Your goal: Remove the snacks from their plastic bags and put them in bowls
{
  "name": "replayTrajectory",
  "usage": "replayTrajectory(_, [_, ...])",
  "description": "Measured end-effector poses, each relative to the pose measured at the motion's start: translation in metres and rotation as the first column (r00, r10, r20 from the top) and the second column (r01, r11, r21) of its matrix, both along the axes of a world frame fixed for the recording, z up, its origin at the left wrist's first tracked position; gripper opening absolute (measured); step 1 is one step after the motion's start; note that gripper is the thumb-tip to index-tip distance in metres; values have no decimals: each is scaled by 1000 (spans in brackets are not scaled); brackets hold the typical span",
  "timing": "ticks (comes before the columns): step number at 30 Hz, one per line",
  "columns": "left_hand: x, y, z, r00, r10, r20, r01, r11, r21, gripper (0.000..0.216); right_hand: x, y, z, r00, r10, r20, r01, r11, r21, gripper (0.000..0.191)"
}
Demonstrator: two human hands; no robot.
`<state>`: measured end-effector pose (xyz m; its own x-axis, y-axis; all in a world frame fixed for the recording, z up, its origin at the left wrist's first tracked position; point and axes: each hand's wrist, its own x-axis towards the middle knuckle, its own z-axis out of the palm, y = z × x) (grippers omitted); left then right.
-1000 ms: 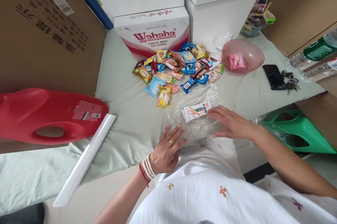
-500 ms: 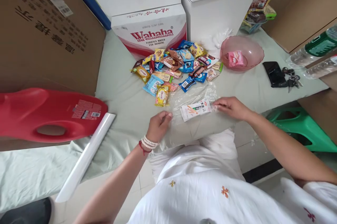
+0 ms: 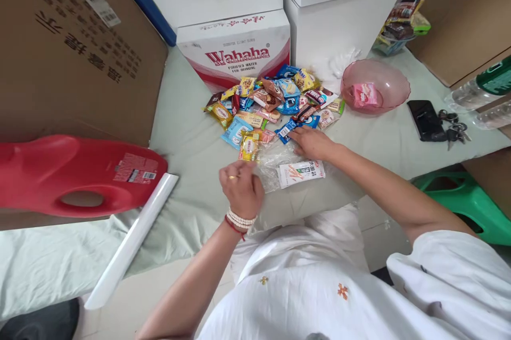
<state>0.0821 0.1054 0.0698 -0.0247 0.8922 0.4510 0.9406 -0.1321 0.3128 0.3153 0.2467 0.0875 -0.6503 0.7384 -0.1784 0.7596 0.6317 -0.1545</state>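
Observation:
At the left side of the crumpled clear plastic bag (image 3: 271,172), my left hand (image 3: 241,188) is closed, its curled fingers appearing to pinch the bag's edge. Slight blur hides the exact grip. A white printed snack packet (image 3: 302,173) lies on the plastic between my forearms. My right hand (image 3: 313,142) reaches over to the front of the snack pile, fingers extended and touching a small blue snack packet (image 3: 286,131). A yellow snack packet (image 3: 249,146) lies just beyond my left hand. Behind it, several colourful wrapped snacks (image 3: 268,99) are heaped together.
A pink bowl (image 3: 395,87) holding a pink packet stands right of the pile, near a black phone (image 3: 426,119) and keys (image 3: 455,130). The Wahaha carton (image 3: 239,52) stands behind. At left are a red plastic jug (image 3: 99,170) and a white roll (image 3: 131,241).
My right hand has left the white packet's right end and moved forward-left to the blue packet. My left hand has turned and curled in, and the clear plastic is now bunched up.

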Motion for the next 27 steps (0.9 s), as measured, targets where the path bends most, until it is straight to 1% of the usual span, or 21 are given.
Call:
replayTrajectory(1, [6, -5, 4, 994, -105, -38, 104, 994, -32, 37, -4, 2, -4, 1000, -19, 8, 20, 1000, -5, 58])
replayTrajectory(2, [14, -9, 6, 972, -224, -70, 217, 971, -98, 42, -7, 5, -7, 999, -46, 11, 46, 999, -19, 61])
replayTrajectory(3, [22, -10, 6, 939, -332, -89, 312, 932, -183, 48, -9, 7, -9, 997, -71, 12, 72, 996, -46, 59])
replayTrajectory(4, [30, -9, 5, 905, -415, -94, 378, 885, -271, 52, -9, 9, -10, 996, -86, 16, 87, 993, -81, 54])
replayTrajectory(5, [37, -8, 2, 881, -465, -92, 409, 844, -346, 55, -8, 12, -10, 996, -87, 19, 89, 989, -116, 46])
replayTrajectory(7, [48, -2, -6, 864, -496, -88, 413, 797, -441, 55, -4, 14, -7, 998, -55, 3, 55, 988, -143, 30])
replayTrajectory(9, [54, 2, -13, 868, -488, -90, 391, 785, -480, 52, 1, 12, 1, 998, 9, -56, -13, 997, -80, 25])
replayTrajectory(11, [56, 3, -16, 876, -474, -92, 375, 788, -488, 52, 6, 2, 12, 992, 84, -90, -81, 996, 35, 24])
replayTrajectory(13, [56, 1, -17, 878, -471, -86, 377, 790, -483, 51, 8, -16, 23, 989, 142, -30, -139, 985, 99, 25])
replayTrajectory(16, [56, -1, -16, 887, -458, -63, 379, 798, -469, 50, 12, -52, 30, 981, 163, 105, -170, 983, 63, 30])
replayTrajectory(19, [52, -2, -19, 904, -427, 1, 383, 811, -442, 46, 18, -84, 21, 970, 195, 144, -199, 980, 11, 40])
replayTrajectory(21, [45, -2, -25, 906, -407, 121, 420, 823, -382, 40, 23, -99, 9, 965, 218, 145, -220, 976, 0, 49])
replayTrajectory(22, [40, -2, -29, 895, -390, 218, 443, 833, -331, 36, 25, -104, 2, 965, 219, 143, -222, 975, 5, 53])
replayTrajectory(23, [35, -2, -33, 869, -360, 339, 456, 849, -268, 32, 27, -108, -4, 967, 214, 138, -218, 976, 18, 55])
replayTrajectory(24, [30, -1, -37, 825, -311, 472, 442, 875, -197, 28, 28, -112, -9, 970, 203, 132, -209, 977, 34, 55])
replayTrajectory(25, [25, 2, -39, 766, -239, 597, 385, 914, -129, 25, 29, -114, -13, 974, 189, 128, -197, 979, 50, 55])
replayTrajectory(26, [21, 5, -40, 700, -148, 698, 281, 956, -79, 22, 29, -117, -15, 976, 177, 124, -186, 980, 64, 55])
replayTrajectory(27, [18, 10, -39, 640, -51, 766, 149, 987, -60, 21, 28, -119, -16, 978, 169, 122, -178, 981, 73, 53])
